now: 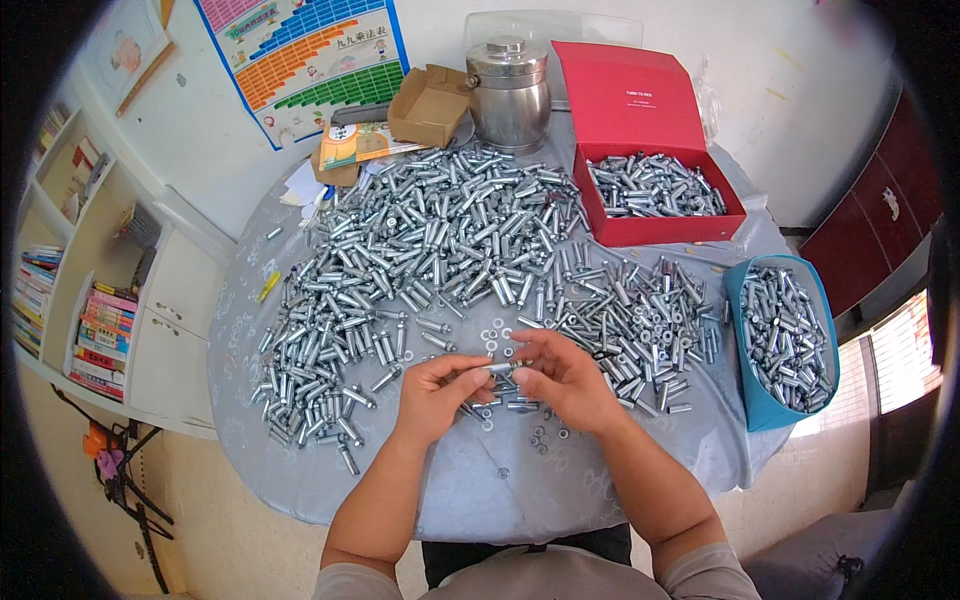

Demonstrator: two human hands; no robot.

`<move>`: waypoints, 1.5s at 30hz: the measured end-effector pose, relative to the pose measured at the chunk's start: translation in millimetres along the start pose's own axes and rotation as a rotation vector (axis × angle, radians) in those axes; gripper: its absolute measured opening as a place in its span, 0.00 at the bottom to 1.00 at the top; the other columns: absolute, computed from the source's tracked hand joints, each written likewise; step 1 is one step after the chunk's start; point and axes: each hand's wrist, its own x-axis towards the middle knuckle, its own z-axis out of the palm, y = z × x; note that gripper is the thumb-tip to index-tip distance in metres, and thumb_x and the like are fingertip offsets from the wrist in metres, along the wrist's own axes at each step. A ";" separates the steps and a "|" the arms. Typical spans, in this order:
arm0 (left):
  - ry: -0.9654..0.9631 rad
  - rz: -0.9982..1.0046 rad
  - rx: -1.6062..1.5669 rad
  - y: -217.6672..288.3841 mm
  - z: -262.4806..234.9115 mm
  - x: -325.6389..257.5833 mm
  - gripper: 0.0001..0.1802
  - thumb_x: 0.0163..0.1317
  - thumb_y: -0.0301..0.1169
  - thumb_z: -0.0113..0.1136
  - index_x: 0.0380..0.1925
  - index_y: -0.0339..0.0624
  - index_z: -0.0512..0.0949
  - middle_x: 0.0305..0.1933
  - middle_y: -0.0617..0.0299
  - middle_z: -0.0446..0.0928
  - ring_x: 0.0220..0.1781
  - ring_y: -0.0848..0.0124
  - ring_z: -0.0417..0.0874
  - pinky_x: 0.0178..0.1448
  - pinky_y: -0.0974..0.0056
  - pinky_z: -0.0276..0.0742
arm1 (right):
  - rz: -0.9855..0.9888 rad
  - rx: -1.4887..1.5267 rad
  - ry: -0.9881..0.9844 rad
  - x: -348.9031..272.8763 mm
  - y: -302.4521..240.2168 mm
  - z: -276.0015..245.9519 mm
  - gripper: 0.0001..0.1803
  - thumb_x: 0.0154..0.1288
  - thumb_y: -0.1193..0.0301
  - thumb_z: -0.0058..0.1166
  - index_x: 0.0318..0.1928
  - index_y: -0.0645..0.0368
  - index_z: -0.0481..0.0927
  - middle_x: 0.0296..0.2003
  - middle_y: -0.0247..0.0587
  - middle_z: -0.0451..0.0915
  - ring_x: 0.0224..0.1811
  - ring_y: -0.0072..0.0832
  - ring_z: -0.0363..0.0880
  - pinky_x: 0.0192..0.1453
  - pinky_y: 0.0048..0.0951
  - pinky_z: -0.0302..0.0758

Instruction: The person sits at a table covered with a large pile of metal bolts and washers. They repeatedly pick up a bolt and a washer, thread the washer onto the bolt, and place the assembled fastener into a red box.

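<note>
Two-handed, works over a table (465, 510) spread with grey cloth, with a curved near edge low in the frame and a bare strip of cloth above that edge, open for moving but for one loose nut (503, 472) at lower centre. Just below the middle of the frame, holds a silver bolt (502, 368) roughly level, pinched at its left end between thumb and forefinger of the left hand (432, 395). Sets the thumb of the right hand (570, 385) against its right end, with forefinger raised apart; cannot tell whether the other fingers close on it. Has small metal rings (495, 335) just beyond the fingertips.

Faces a smaller heap (630, 320) of bolts and nuts right of centre, and a wide heap (440, 215) of bolts from left of centre to upper centre. Has more bare cloth along the table's left edge.

At right, has a teal bin (752, 395) full of bolts; at upper right, a red box (670, 232), likewise full, with raised lid bearing small pale lettering. At upper centre, has a lidded steel canister (510, 105), contents hidden, beside an open cardboard box (415, 130). Beyond, at upper left, has a blue-edged poster (300, 60) of coloured bands and printed characters.
</note>
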 end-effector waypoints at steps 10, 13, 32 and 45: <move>0.059 -0.039 0.000 -4.7 -3.5 3.3 0.11 0.65 0.28 0.62 0.44 0.33 0.82 0.32 0.58 0.83 0.28 0.75 0.83 0.32 0.72 0.80 | 0.014 0.142 0.092 0.8 -1.1 -0.2 0.09 0.67 0.71 0.59 0.44 0.63 0.77 0.30 0.31 0.77 0.27 0.16 0.74 0.28 0.20 0.71; 0.050 0.031 0.056 -2.3 3.1 1.6 0.12 0.62 0.25 0.64 0.45 0.33 0.82 0.34 0.59 0.83 0.31 0.75 0.83 0.33 0.72 0.80 | 0.076 0.207 0.090 1.3 -3.9 3.8 0.09 0.67 0.72 0.59 0.44 0.62 0.78 0.29 0.31 0.77 0.26 0.16 0.74 0.27 0.20 0.71; 0.325 0.537 0.813 9.2 -17.8 9.0 0.09 0.59 0.26 0.63 0.40 0.41 0.84 0.36 0.59 0.84 0.34 0.66 0.80 0.40 0.64 0.74 | -0.265 -0.396 0.510 2.2 -3.1 -23.7 0.07 0.58 0.79 0.56 0.39 0.62 0.79 0.34 0.36 0.77 0.26 0.18 0.73 0.30 0.21 0.70; 0.402 0.383 1.333 5.6 -33.0 15.3 0.13 0.51 0.33 0.63 0.37 0.45 0.84 0.41 0.56 0.80 0.50 0.53 0.73 0.59 0.53 0.65 | -0.335 -0.698 0.423 1.6 -9.6 -13.1 0.13 0.58 0.78 0.52 0.45 0.65 0.81 0.44 0.55 0.82 0.45 0.50 0.82 0.50 0.38 0.78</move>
